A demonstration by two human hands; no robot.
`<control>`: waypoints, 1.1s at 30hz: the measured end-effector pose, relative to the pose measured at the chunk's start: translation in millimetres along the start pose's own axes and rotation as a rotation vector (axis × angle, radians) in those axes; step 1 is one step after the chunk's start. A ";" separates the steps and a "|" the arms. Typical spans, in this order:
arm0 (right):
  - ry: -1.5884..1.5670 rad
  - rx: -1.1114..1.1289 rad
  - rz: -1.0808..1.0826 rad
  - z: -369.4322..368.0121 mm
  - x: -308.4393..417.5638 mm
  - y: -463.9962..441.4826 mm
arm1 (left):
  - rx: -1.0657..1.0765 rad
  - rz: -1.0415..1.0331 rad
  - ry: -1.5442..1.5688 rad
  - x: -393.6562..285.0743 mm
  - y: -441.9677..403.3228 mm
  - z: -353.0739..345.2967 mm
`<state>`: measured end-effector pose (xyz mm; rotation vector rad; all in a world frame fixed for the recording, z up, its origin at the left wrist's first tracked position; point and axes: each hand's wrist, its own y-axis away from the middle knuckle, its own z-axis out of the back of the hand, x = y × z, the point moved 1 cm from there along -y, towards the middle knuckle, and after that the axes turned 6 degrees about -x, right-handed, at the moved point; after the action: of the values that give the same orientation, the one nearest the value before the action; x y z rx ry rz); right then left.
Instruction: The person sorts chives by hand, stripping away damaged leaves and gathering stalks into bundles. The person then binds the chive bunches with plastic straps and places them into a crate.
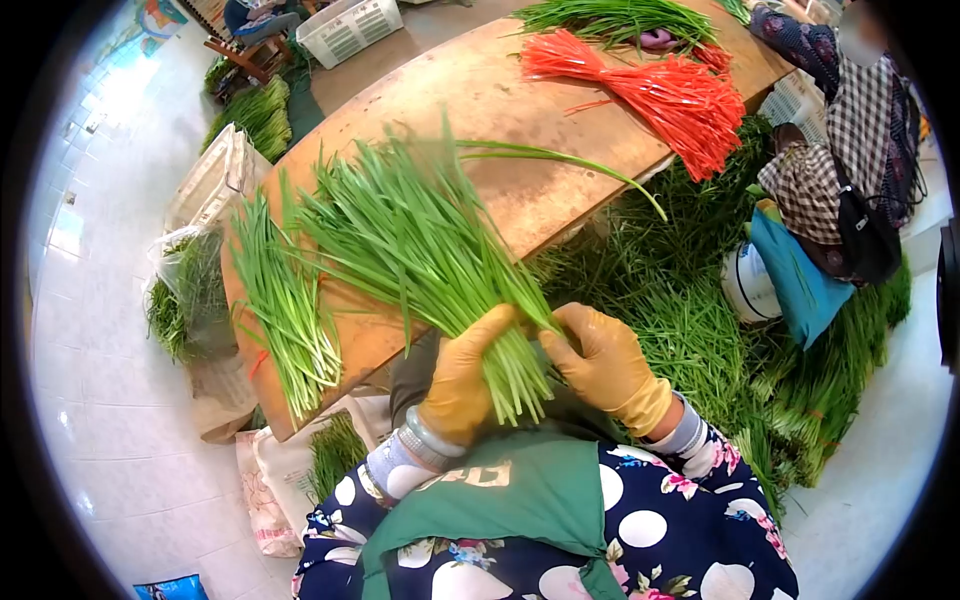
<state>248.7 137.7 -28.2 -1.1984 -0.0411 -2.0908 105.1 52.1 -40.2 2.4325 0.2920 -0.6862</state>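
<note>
My left hand (462,385), in a yellow rubber glove, is wrapped round the lower stems of a thick bunch of garlic chives (410,235). The pale cut ends point down toward my apron, and the leaves fan out over the table. At the bunch's right edge my right hand (605,365), gloved alike, has thumb and fingers pinched on some chive stems. A smaller pile of chives (285,310) lies on the table's left end. One loose chive leaf (580,160) stretches across the wood beyond the bunch.
On the curved wooden table (420,100) lies a bundle of red plastic ties (650,95), with more chives (620,18) behind. Loose greens (680,330) heap on the right, near a white bucket (750,283) and a seated person (850,150). White crates (350,30) stand on the floor.
</note>
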 end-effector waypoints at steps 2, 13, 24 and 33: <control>-0.151 0.138 -0.086 4.2 4.0 -0.3 | -0.014 0.011 -0.037 -2.6 2.1 -9.0; -0.697 0.109 -0.518 -8.3 -15.2 15.4 | -0.014 0.067 -0.037 -0.4 1.8 -7.2; 0.851 0.326 -0.375 76.2 -94.4 22.9 | -0.010 0.049 0.044 -0.5 -5.0 9.5; 0.411 -0.074 -0.009 69.0 -78.5 -102.8 | 0.152 0.137 0.173 -13.4 2.1 9.3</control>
<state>263.2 283.2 -17.5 -0.7888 0.2222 -2.3233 90.8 44.3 -38.5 2.6336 0.1434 -0.4528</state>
